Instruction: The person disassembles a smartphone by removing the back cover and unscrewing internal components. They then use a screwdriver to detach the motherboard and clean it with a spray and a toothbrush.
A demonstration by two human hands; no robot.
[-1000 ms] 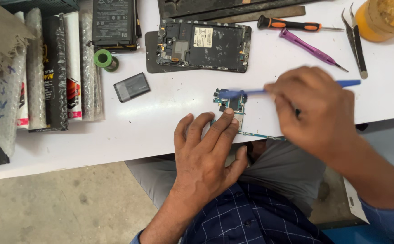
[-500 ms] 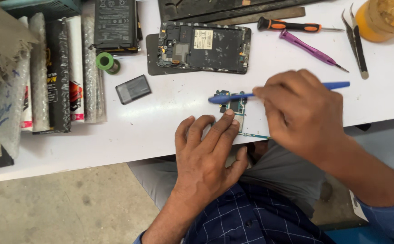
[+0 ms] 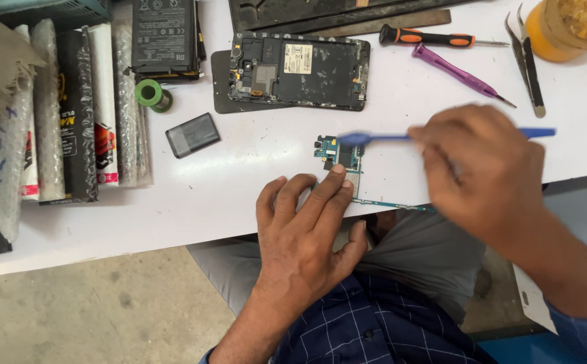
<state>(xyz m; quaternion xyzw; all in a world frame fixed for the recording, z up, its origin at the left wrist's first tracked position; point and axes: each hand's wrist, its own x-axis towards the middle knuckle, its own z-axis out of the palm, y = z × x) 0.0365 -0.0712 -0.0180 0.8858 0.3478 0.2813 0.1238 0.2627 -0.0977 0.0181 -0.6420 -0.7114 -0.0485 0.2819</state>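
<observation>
A small blue-green phone circuit board (image 3: 339, 154) lies near the front edge of the white table (image 3: 253, 168). My left hand (image 3: 307, 236) lies flat on the edge, its fingertips pressing the board's near end. My right hand (image 3: 482, 178) grips a thin blue brush-like tool (image 3: 374, 138), blurred by motion. The tool's tip hovers over the board's far end. An opened phone body (image 3: 300, 71) with bare insides lies on a dark mat behind the board.
A small dark battery (image 3: 192, 135) and a green roll (image 3: 150, 93) lie left of the board. Packaged boxes (image 3: 71, 114) stand at the left. An orange-handled screwdriver (image 3: 428, 37), a purple tool (image 3: 458, 71), tweezers (image 3: 526, 57) and an orange jar (image 3: 569, 27) lie at the back right.
My right hand has slid left and back right with the blue tool, sweeping its tip across the board. My left hand has stayed on the board.
</observation>
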